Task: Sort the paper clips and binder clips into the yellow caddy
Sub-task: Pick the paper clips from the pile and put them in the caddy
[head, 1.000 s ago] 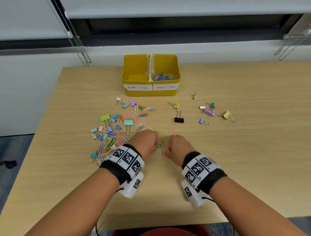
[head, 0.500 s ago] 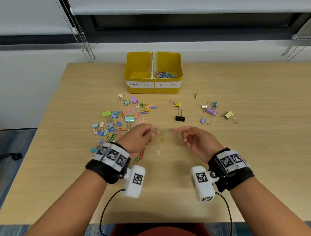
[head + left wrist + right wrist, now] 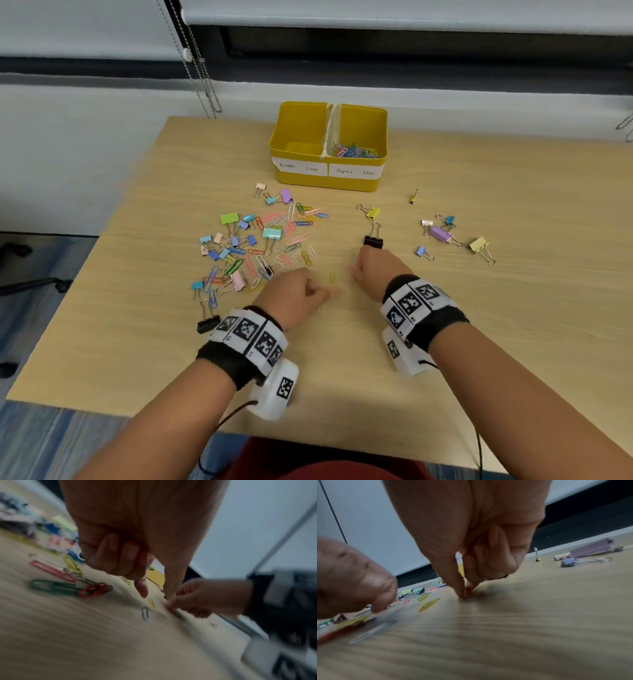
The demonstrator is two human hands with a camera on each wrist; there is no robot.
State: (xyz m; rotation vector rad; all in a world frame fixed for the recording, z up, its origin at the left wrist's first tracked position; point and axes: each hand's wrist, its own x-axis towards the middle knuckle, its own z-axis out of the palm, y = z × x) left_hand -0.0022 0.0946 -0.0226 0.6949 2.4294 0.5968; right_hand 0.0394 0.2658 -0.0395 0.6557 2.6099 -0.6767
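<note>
While labelled in two halves, yellow caddy (image 3: 329, 181), paper clips (image 3: 354, 151) rightward.

**Materials and finishes**

The tabletop (image 3: 479, 342) is seen as pale wood-grain laminate, smooth and matt. The yellow caddy (image 3: 329, 183) appears as glossy plastic, with white paper labels (image 3: 327, 169) stuck on its front wall. The paper clips (image 3: 298, 226) are coated wire in bright colours — the binder clips (image 3: 442, 234) painted metal with bare wire handles.

Office: wooden desk (image 3: 513, 325), window blinds (image 3: 376, 13), carpet floor (image 3: 41, 442).
</note>
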